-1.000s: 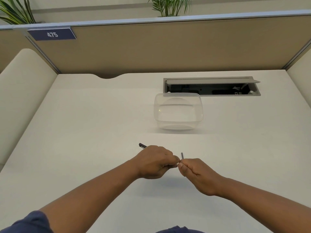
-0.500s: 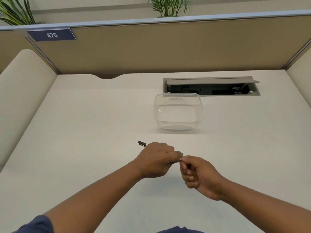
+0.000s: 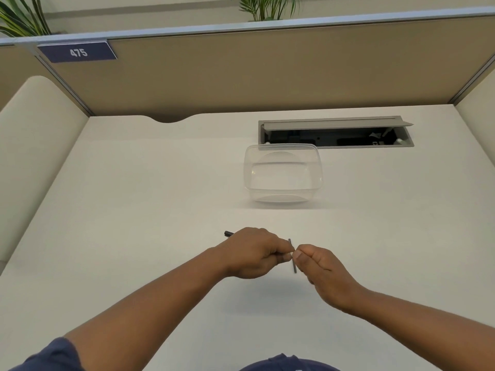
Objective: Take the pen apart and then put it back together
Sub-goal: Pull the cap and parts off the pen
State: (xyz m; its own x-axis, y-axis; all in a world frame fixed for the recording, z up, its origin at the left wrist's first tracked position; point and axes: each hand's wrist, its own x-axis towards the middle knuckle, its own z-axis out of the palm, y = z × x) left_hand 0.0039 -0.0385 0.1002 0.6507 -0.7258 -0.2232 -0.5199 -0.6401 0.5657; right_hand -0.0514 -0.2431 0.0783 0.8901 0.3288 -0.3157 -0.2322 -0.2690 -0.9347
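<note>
Two pieces of one dark pen (image 3: 229, 233), held above the table (image 3: 134, 210) near its front middle. Item one: barrel, enclosed in the left hand (image 3: 251, 253), grip closed around it, dark end projecting left past the knuckles. Item two: thin grey rod (image 3: 292, 257), standing roughly upright, pinched between thumb and forefinger of the right hand (image 3: 321, 271), grip closed on it, just beside the left fingertips. Beyond: clear plastic container (image 3: 282, 174) on the table; open cable tray (image 3: 334, 132) behind it; partition plate (image 3: 77, 52) marked 475.
</note>
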